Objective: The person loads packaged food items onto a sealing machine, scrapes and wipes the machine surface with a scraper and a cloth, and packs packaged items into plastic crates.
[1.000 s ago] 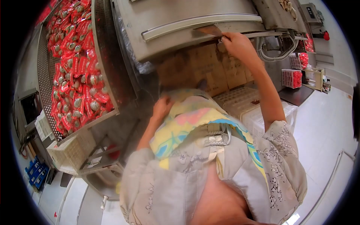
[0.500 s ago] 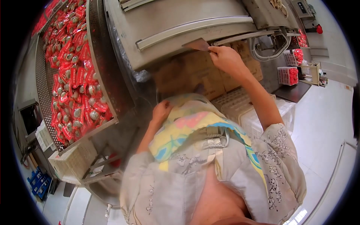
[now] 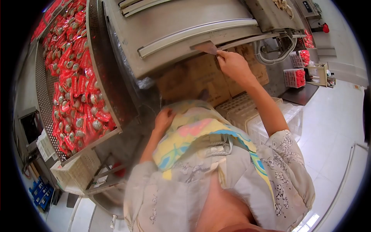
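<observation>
- And there's the scraper, flat blade pointing left, right at the front edge of the steel machine; whether it touches the metal, I can't tell.
- The right hand has it by the handle end, thumb and fingers pinched together around it.
- Down at the left, the left hand sits beside the yellow patterned apron, fingers curled; what they pinch, if anything, I can't tell.
- Silver sealing bar across the machine top, looped cables at its side.
- Below the machine edge, cardboard, then pale plastic crates.
- Over left, a perforated metal tray heaped with red-wrapped packets!
</observation>
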A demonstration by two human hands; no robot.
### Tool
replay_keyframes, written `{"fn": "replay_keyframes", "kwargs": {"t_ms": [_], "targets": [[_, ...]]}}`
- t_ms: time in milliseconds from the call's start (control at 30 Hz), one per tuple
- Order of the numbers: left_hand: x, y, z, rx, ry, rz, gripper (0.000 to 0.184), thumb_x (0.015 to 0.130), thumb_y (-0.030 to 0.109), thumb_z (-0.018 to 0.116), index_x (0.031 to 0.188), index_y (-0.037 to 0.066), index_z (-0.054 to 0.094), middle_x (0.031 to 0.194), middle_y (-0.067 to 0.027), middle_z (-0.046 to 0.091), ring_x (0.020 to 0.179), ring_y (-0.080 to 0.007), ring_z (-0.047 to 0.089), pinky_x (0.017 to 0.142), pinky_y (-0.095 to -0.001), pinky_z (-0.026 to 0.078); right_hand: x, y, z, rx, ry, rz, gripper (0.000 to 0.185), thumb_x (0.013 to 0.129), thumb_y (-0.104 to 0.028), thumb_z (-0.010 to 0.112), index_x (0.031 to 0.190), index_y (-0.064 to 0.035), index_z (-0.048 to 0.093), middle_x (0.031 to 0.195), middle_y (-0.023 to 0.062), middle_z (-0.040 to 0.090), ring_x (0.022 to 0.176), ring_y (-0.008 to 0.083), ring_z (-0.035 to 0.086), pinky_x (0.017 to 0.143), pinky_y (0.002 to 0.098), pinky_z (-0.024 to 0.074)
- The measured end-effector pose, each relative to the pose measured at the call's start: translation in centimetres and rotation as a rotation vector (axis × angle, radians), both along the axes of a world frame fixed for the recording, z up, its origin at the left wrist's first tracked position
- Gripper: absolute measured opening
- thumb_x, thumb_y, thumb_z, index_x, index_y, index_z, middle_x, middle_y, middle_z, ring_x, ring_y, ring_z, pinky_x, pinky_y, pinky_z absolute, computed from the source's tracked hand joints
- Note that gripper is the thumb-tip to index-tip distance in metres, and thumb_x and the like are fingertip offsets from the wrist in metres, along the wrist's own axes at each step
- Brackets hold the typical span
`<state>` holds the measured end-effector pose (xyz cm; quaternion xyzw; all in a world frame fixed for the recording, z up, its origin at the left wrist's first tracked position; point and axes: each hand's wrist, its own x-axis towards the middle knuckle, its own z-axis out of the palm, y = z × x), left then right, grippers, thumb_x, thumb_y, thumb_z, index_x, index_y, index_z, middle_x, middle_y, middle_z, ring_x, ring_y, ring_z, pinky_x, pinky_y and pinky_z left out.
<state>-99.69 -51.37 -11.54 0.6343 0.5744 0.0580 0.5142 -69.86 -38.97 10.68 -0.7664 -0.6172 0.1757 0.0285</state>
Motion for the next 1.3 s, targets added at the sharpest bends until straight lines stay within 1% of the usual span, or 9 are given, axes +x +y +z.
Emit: {"fn": "replay_keyframes", "kwargs": {"t_ms": [67, 267, 433, 533, 633, 833, 967, 1067, 1300], "targets": [[0.0, 0.2, 0.3, -0.018, 0.014, -0.001, 0.039, 0.080, 0.035, 0.063, 0.103, 0.003, 0.063, 0.097, -0.0162, 0.066, 0.091, -0.0314, 0.062, 0.078, -0.0381, 0.048, 1.7, 0.1, 0.1, 0.031, -0.034, -0.021, 0.032, 0.087, -0.026, 0.048, 0.108, -0.0087, 0.065, 0.102, 0.0168, 0.064, 0.098, 0.0358, 0.059, 0.085, 0.0446, 0.0472], [-0.4, 0.5, 1.5, -0.077, 0.038, 0.033, 0.040, 0.081, 0.037, 0.063, 0.105, 0.005, 0.063, 0.101, -0.0160, 0.066, 0.093, -0.0312, 0.062, 0.080, -0.0378, 0.048, 7.4, 3.1, -3.1, 0.121, -0.033, -0.140, 0.035, 0.085, -0.024, 0.046, 0.104, -0.0020, 0.064, 0.106, 0.0199, 0.062, 0.099, 0.0380, 0.058, 0.088, 0.0434, 0.0462], [-0.2, 0.4, 1.0, -0.074, 0.053, -0.004, 0.040, 0.081, 0.036, 0.063, 0.106, 0.005, 0.063, 0.100, -0.0158, 0.066, 0.093, -0.0316, 0.062, 0.080, -0.0386, 0.048, 5.4, 0.9, -3.8, 0.109, -0.057, -0.062, 0.033, 0.087, -0.024, 0.047, 0.110, -0.0056, 0.061, 0.096, 0.0201, 0.064, 0.093, 0.0390, 0.059, 0.082, 0.0466, 0.0472], [0.4, 0.1, -0.2, -0.058, 0.025, -0.031, 0.041, 0.080, 0.036, 0.063, 0.107, 0.005, 0.063, 0.099, -0.0157, 0.066, 0.092, -0.0320, 0.062, 0.079, -0.0390, 0.048, 3.5, -0.9, -1.4, 0.003, -0.099, -0.011, 0.033, 0.088, -0.024, 0.046, 0.111, -0.0062, 0.061, 0.096, 0.0193, 0.065, 0.092, 0.0385, 0.059, 0.081, 0.0458, 0.0480], [0.7, 0.5, -0.2, -0.044, 0.011, -0.036, 0.040, 0.080, 0.036, 0.063, 0.107, 0.006, 0.062, 0.097, -0.0152, 0.066, 0.091, -0.0321, 0.062, 0.078, -0.0392, 0.048, 4.6, -0.7, -0.9, 0.087, -0.064, -0.085, 0.033, 0.089, -0.023, 0.049, 0.114, -0.0059, 0.061, 0.101, 0.0183, 0.064, 0.093, 0.0359, 0.060, 0.081, 0.0412, 0.0483], [0.7, 0.6, -0.1, -0.066, 0.029, -0.021, 0.037, 0.080, 0.035, 0.063, 0.104, 0.006, 0.063, 0.096, -0.0140, 0.067, 0.090, -0.0315, 0.063, 0.078, -0.0392, 0.049, 3.2, 0.7, -2.9, 0.050, 0.036, -0.060, 0.034, 0.088, -0.025, 0.050, 0.115, -0.0076, 0.062, 0.101, 0.0192, 0.064, 0.092, 0.0374, 0.060, 0.081, 0.0424, 0.0483], [0.7, 0.3, -0.2, -0.067, 0.038, -0.011, 0.036, 0.080, 0.034, 0.063, 0.103, 0.006, 0.063, 0.097, -0.0137, 0.067, 0.090, -0.0309, 0.063, 0.077, -0.0387, 0.049, -1.8, -1.9, -2.2, 0.017, -0.029, 0.073, 0.031, 0.089, -0.025, 0.049, 0.114, -0.0097, 0.060, 0.086, 0.0183, 0.063, 0.082, 0.0368, 0.060, 0.073, 0.0451, 0.0486], [0.9, 0.4, -0.6, -0.065, 0.033, -0.015, 0.036, 0.080, 0.033, 0.063, 0.103, 0.006, 0.063, 0.097, -0.0137, 0.067, 0.091, -0.0303, 0.063, 0.078, -0.0383, 0.049, -2.4, -3.8, -1.2, 0.028, 0.001, 0.118, 0.031, 0.089, -0.025, 0.049, 0.114, -0.0092, 0.057, 0.084, 0.0184, 0.061, 0.079, 0.0392, 0.060, 0.071, 0.0468, 0.0498], [0.6, 0.9, -0.2, -0.069, 0.040, 0.017, 0.037, 0.079, 0.032, 0.064, 0.104, 0.005, 0.063, 0.096, -0.0143, 0.066, 0.091, -0.0302, 0.063, 0.078, -0.0379, 0.048, 0.9, -1.6, -2.2, 0.185, 0.015, -0.010, 0.031, 0.089, -0.025, 0.052, 0.114, -0.0096, 0.060, 0.085, 0.0190, 0.062, 0.080, 0.0375, 0.060, 0.070, 0.0448, 0.0486]]}}
